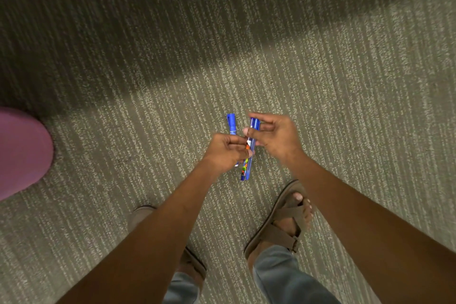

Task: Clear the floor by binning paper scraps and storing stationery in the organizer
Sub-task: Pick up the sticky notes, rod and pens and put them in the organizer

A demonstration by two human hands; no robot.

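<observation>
Above the striped carpet (pixel 320 81), the left hand (pixel 225 153) grips a blue marker (pixel 232 124) while the right hand (pixel 274 137) pinches blue pens (pixel 246 170) beside it. Brown sandals (pixel 281 219) show below, and a pink object (pixel 22 153) sits at the left edge.

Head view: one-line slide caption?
Both hands, left hand and right hand, hold blue pens together above striped carpet.

both forearms extend forward, bare. left hand (pixel 225 152) fingers curled closed in a grip. right hand (pixel 274 137) just right, fingertips pinched, touching the left.
</observation>
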